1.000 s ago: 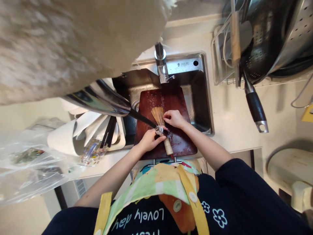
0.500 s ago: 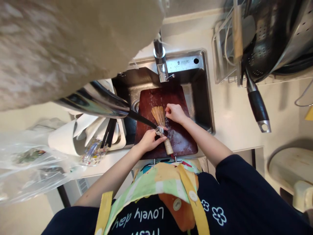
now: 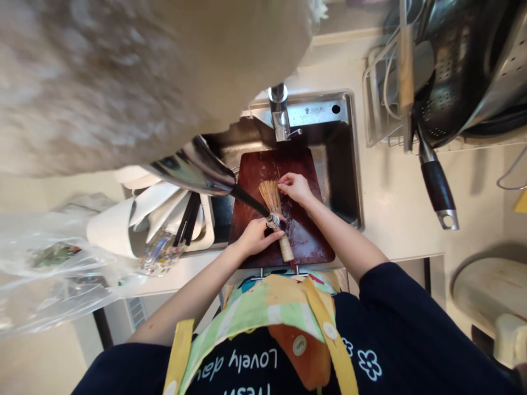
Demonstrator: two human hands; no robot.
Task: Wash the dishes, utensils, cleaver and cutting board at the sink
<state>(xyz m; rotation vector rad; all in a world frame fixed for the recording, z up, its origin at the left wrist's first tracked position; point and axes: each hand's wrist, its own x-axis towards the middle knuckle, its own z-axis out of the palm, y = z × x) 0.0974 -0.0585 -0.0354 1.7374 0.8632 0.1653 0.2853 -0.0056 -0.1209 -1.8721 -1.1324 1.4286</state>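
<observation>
My left hand (image 3: 257, 237) grips a bamboo bristle brush (image 3: 272, 200) around its middle, just above the pale wooden handle (image 3: 287, 248). The brush lies slanted on a wet, dark red cutting board (image 3: 304, 244). My right hand (image 3: 296, 188) rests against the bristles near their tips, with the fingers pinched together. A black pan handle with a steel end (image 3: 251, 202) hangs close to the camera and hides part of the brush's middle, just beyond my left hand.
The board sits in a steel sink (image 3: 341, 159) below a chrome faucet (image 3: 280, 112). A wire rack (image 3: 374, 99) and a perforated colander (image 3: 440, 71) stand at upper right. Chopsticks (image 3: 187, 219) and white paper (image 3: 111, 230) lie left, beside a plastic bag (image 3: 49, 263).
My right hand has slid up along the bristles toward their tips. My left hand still grips the brush. The view has shifted slightly, and the hanging handle appears shorter.
</observation>
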